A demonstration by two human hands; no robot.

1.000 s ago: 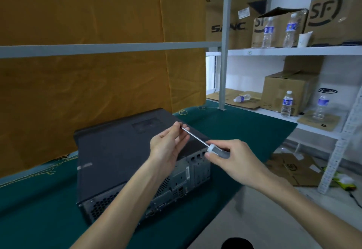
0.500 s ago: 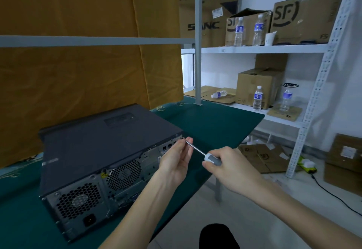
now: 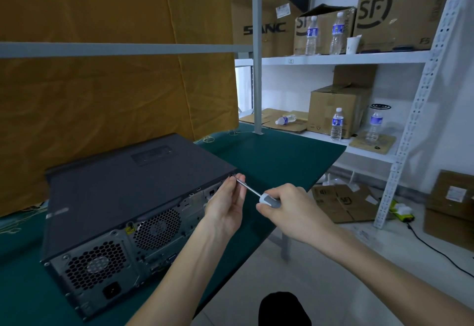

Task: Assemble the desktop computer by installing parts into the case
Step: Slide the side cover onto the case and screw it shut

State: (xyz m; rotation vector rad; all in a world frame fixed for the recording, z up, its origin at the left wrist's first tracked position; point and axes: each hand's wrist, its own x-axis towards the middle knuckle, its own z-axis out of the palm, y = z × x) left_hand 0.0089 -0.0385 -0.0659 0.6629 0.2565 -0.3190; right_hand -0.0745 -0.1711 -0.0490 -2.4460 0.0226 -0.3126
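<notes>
A dark desktop computer case (image 3: 123, 187) lies flat on the green table (image 3: 277, 156), its closed lid up and its rear panel with fan grilles and ports facing me. My right hand (image 3: 289, 205) grips the grey-and-white handle of a screwdriver (image 3: 266, 199). Its metal shaft runs up-left to the case's upper right rear corner. My left hand (image 3: 225, 202) pinches the shaft near the tip, right at that corner. The tip itself is hidden behind my fingers.
An orange cloth (image 3: 115, 82) hangs behind the table under a grey bar. White metal shelving (image 3: 333, 56) on the right holds cardboard boxes and water bottles. Flattened cardboard (image 3: 341, 202) and a black cable (image 3: 436, 248) lie on the floor to the right.
My view has swung so the case's rear panel faces me. Both hands with the screwdriver have come to the case's upper right rear corner, the tip now against it.
</notes>
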